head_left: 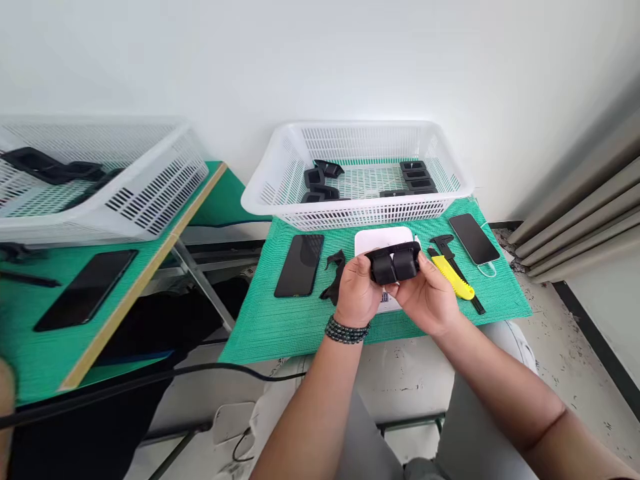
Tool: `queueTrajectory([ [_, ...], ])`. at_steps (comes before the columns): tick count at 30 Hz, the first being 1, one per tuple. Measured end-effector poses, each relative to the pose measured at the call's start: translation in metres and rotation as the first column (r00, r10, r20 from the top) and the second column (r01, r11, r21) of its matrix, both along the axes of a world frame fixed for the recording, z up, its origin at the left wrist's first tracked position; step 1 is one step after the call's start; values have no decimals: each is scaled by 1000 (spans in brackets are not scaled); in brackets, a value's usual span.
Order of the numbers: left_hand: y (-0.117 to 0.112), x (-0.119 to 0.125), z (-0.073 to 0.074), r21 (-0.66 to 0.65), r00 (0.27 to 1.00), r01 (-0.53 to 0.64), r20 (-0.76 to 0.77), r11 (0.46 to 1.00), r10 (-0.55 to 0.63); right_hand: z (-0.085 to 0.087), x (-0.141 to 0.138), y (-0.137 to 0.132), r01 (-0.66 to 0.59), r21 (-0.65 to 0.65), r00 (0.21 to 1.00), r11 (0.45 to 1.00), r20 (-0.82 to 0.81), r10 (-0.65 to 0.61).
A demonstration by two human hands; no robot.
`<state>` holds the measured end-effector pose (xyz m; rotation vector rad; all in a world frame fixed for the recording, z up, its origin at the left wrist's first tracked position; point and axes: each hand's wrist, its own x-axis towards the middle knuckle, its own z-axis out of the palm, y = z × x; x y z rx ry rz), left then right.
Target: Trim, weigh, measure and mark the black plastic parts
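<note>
My left hand (359, 288) and my right hand (429, 293) grip a black molded plastic part (395, 265) from both sides. The part has two rounded, cup-like sections side by side with a thin gap between them. It is held above a white digital scale (384, 236), whose lower half is mostly hidden behind the part and my hands. Just left of my left hand lie dark scraps (334, 285) on the green mat. Right of my right hand rests a yellow utility knife (453, 275), lying across a black caliper (444, 245).
A white plastic basket (360, 212) holding several black parts stands behind the scale. Phones lie on the green mat (260, 327), one at left (299, 265), one at right (474, 239). On the neighboring table are another basket (135, 207) and phone (85, 290). A black cable (240, 368) crosses in front.
</note>
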<state>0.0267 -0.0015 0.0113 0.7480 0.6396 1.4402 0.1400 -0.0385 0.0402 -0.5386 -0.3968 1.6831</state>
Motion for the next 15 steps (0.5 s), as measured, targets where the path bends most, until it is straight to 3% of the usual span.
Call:
queueTrajectory([
  [6,-6,1,1,-13,997,74,0,997,-74,5,-1,-6,1,-3,1000,1000,-16,-1],
  [15,-6,3,-5,-39,998,56,18,998,-56,1,1,-5,33,43,998,999,54,-35],
])
